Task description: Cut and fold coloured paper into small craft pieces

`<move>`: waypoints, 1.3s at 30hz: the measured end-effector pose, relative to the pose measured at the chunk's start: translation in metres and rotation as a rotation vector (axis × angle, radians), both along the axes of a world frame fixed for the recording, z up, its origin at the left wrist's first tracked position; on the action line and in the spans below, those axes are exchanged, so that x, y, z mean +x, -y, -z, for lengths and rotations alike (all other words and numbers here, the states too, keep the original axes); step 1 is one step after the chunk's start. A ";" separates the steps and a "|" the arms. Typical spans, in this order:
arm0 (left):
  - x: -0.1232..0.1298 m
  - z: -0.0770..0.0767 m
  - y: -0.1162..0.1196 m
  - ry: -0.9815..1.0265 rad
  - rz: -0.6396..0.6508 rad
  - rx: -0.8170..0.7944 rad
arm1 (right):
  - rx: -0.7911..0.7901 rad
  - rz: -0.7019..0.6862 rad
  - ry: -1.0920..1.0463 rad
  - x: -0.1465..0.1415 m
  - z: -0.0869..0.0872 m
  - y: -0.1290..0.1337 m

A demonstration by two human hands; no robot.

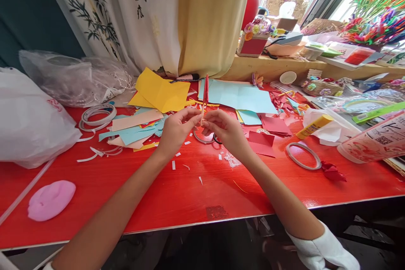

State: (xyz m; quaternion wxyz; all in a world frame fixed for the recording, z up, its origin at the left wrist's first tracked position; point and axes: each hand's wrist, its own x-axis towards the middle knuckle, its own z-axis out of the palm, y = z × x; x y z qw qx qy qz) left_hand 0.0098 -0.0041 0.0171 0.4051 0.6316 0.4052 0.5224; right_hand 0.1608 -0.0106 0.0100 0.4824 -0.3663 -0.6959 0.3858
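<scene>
My left hand (177, 130) and my right hand (226, 131) meet above the middle of the red table (177, 202). Between the fingertips of both, pinched shut, is a small pale strip (202, 120), probably paper; its exact form is too small to make out. Just behind and below the hands are scissors (206, 90), with blades toward the back that look red and ring handles partly hidden by my right hand. Small white paper scraps (174, 165) are scattered under the hands. Red paper squares (261, 143) lie right of my right hand; a pile of coloured paper strips (136, 130) lies left of my left hand.
Yellow sheets (164, 93) and light blue sheets (240, 97) lie at the back. Tape rolls (98, 117), a white plastic bag (34, 122) and pink clay-like lump (51, 200) are at left. At right are a glue stick (314, 126), a tape ring (303, 156) and a pink printed container (376, 139).
</scene>
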 end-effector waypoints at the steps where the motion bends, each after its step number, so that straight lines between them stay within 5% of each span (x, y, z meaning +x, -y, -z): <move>1: -0.001 0.000 0.001 -0.061 -0.012 0.032 | 0.005 0.022 0.010 0.000 0.001 0.000; 6: -0.003 0.001 0.002 -0.307 -0.056 0.156 | 0.043 0.102 0.094 0.000 0.003 0.001; 12: -0.004 0.000 0.002 -0.313 -0.054 0.193 | -0.066 0.050 -0.053 -0.001 0.003 -0.001; 23: -0.005 0.000 0.002 -0.363 0.196 0.072 | -0.263 0.019 -0.258 0.008 -0.006 -0.007; 32: -0.004 0.009 -0.002 -0.530 0.084 0.348 | -0.215 -0.002 -0.188 0.006 -0.006 -0.006; 39: -0.004 0.010 0.000 -0.467 0.045 0.285 | -0.209 -0.065 -0.106 0.010 -0.011 -0.003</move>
